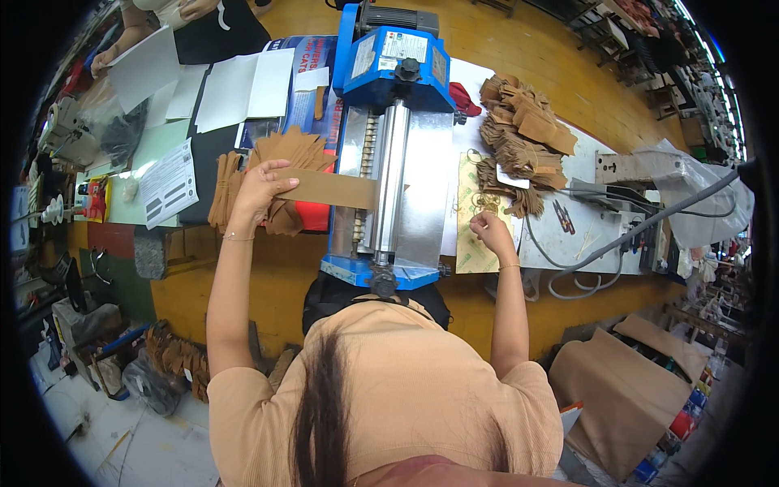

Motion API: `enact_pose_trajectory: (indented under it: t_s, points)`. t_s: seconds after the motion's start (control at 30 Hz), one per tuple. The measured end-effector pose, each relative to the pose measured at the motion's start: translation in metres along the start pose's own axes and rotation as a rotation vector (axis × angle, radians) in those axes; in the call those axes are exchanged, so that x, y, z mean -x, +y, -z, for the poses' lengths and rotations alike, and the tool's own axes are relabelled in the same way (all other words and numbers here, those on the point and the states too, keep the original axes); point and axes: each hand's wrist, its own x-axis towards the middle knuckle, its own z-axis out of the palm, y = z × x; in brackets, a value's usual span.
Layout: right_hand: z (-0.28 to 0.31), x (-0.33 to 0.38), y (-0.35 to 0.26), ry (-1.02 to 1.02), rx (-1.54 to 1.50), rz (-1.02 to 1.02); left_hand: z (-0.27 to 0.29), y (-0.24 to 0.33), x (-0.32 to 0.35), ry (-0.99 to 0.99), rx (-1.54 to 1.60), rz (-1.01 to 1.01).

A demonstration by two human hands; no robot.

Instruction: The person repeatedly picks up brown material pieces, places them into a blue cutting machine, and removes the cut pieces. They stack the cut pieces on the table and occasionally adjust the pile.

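My left hand [261, 191] pinches the left end of a flat brown strip [334, 187], leather-like. The strip's other end lies against the shiny metal roller [394, 183] of a blue roller machine [398, 65] in front of me. Under and beside my left hand, bundles of similar brown strips [290, 148] are fanned out. On the machine's right, my right hand [492, 234] has its fingers curled together, and what they hold, if anything, is too small to make out. Just beyond it, thin yellowish rings [485, 203], like rubber bands, lie on a patterned yellow sheet [473, 258].
Tied bundles of brown strips [523, 134] are heaped on the right side of the table. A grey hose [649, 227] curves past red-handled cutters [563, 217]. At the upper left, another person's hand [104, 61] is beside white sheets [235, 89].
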Motion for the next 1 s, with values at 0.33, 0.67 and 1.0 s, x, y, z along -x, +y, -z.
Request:
enact_pose_trajectory:
  t_s: [0.33,0.67,1.0]
  points:
    - [-0.008,0.007,-0.003,0.053,-0.1,0.021,0.017,0.069,0.008,0.033,-0.522,-0.242]
    - [-0.007,0.007,-0.003,0.031,-0.078,0.019,0.025,0.12,0.005,0.356,-1.279,-0.904]
    - [-0.005,0.008,-0.001,0.025,-0.1,0.007,0.055,-0.086,0.056,0.126,-1.583,-0.002]
